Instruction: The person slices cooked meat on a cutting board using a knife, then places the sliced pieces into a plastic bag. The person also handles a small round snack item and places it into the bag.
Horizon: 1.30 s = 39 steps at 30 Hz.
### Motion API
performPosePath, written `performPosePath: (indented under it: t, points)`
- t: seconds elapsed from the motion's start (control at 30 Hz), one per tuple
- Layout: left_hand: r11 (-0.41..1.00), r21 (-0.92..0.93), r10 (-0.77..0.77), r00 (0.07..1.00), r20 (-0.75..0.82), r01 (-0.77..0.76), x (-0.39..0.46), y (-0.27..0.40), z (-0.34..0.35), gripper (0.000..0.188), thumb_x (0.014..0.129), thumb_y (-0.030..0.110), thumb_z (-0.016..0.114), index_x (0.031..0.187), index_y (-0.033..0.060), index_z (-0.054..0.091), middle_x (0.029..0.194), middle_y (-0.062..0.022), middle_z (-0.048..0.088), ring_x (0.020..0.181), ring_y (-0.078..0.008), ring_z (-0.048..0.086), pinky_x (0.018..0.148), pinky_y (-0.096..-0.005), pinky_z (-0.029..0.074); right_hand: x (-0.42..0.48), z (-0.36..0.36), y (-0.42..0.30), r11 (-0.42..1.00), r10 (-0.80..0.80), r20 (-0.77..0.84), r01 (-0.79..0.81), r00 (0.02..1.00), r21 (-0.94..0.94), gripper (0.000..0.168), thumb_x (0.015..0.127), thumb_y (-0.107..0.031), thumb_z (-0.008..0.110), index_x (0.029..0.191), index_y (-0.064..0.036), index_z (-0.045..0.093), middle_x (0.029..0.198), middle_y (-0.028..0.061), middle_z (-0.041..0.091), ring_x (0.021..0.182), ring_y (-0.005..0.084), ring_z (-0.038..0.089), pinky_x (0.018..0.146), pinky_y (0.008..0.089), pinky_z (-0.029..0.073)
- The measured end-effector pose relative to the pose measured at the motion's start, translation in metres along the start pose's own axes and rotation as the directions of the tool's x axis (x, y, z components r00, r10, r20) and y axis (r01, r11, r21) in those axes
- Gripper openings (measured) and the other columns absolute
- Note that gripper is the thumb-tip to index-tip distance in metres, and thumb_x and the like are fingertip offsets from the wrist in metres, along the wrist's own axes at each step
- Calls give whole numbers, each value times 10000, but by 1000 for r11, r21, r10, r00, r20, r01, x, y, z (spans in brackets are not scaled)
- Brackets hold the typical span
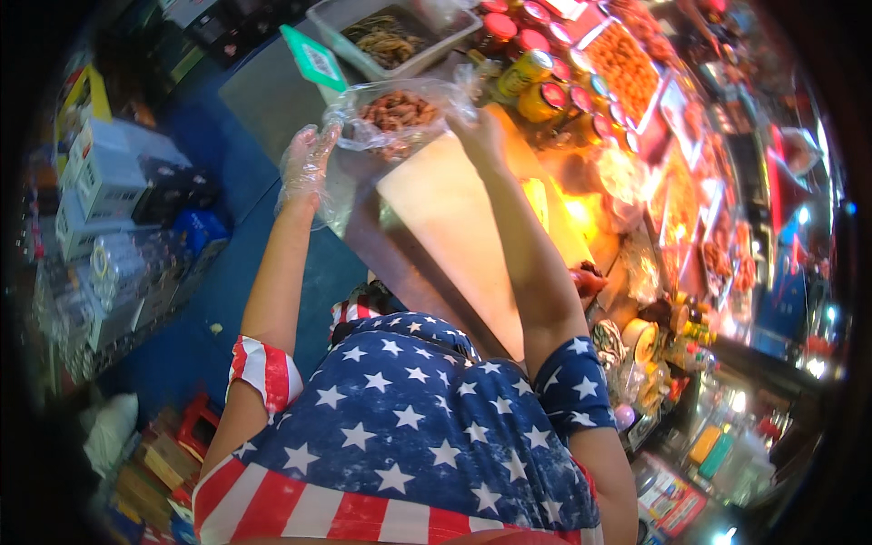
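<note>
A clear plastic bag (349, 139) lies spread open at the far end of the work surface. Chopped brown food pieces (399, 111), which look like cooked meat, fill its middle. My left hand (306, 163), in a loose clear plastic glove, grips the bag's left edge with its fingertips. On the opposite side, my bare right hand (480, 139) has its fingers on the right edge of the bag. Below the bag, a pale cutting board (453, 225) reaches back towards me, and my right forearm passes over its right side.
A translucent tub (402, 65) of dark strands stands beyond the bag, beside a green sign with a printed code (315, 60). Lidded jars (541, 101) and food trays (621, 68) crowd the right. Stacked boxes (102, 170) line the left, above a blue floor (204, 327).
</note>
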State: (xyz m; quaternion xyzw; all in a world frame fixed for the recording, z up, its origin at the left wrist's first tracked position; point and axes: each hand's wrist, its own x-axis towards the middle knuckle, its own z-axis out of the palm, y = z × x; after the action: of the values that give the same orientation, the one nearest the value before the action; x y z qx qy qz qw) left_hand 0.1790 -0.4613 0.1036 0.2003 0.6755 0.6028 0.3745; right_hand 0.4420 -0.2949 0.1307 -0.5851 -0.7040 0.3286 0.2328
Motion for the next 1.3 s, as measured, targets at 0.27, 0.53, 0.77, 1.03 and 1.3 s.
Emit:
performPosePath:
  t: [0.27, 0.53, 0.77, 1.03, 1.3]
  points:
    - [996, -89, -20, 999, -36, 16, 34, 1, 6, 228, 864, 129, 760, 1047, 32, 665, 971, -62, 678, 919, -157, 630, 854, -299, 489, 5, 3, -32, 859, 54, -37, -28, 998, 512, 265, 896, -263, 701, 840, -7, 663, 738, 16, 616, 666, 115, 529, 596, 303, 422]
    - [708, -574, -54, 842, 537, 412, -2, 162, 36, 176, 943, 113, 677, 1092, 25, 640, 993, -118, 701, 923, -236, 695, 1041, -530, 510, 23, -113, -84, 150, -32, 117, -111, 993, 982, 123, 907, -56, 679, 863, 41, 618, 775, 83, 614, 638, 129, 559, 595, 273, 466]
    - [491, -357, 80, 367, 927, 795, -61, 235, 142, 319, 1003, 89, 553, 1307, -9, 551, 1259, -190, 640, 1169, -296, 635, 1085, -501, 479, -57, -287, -17, 348, 95, -86, 48, 992, 936, 132, 965, -132, 638, 981, -3, 663, 827, 31, 623, 719, 98, 589, 622, 250, 503]
    - [572, -218, -10, 273, 962, 791, -108, 209, 272, 471, 969, 59, 572, 1417, 8, 432, 1342, -158, 595, 1158, -290, 639, 1040, -498, 519, -133, -372, 128, 785, 407, -405, -86, 819, 613, 292, 977, -271, 635, 1073, 1, 677, 922, 60, 698, 800, 164, 674, 766, 331, 570]
    - [669, -225, -57, 350, 935, 709, -149, 211, 275, 503, 950, 47, 584, 1425, 22, 418, 1354, -147, 585, 1143, -281, 644, 1031, -499, 526, -144, -423, 287, 823, 190, -828, -545, 527, -158, 398, 869, -364, 646, 1034, -6, 705, 995, 251, 706, 983, 418, 672, 868, 485, 517]
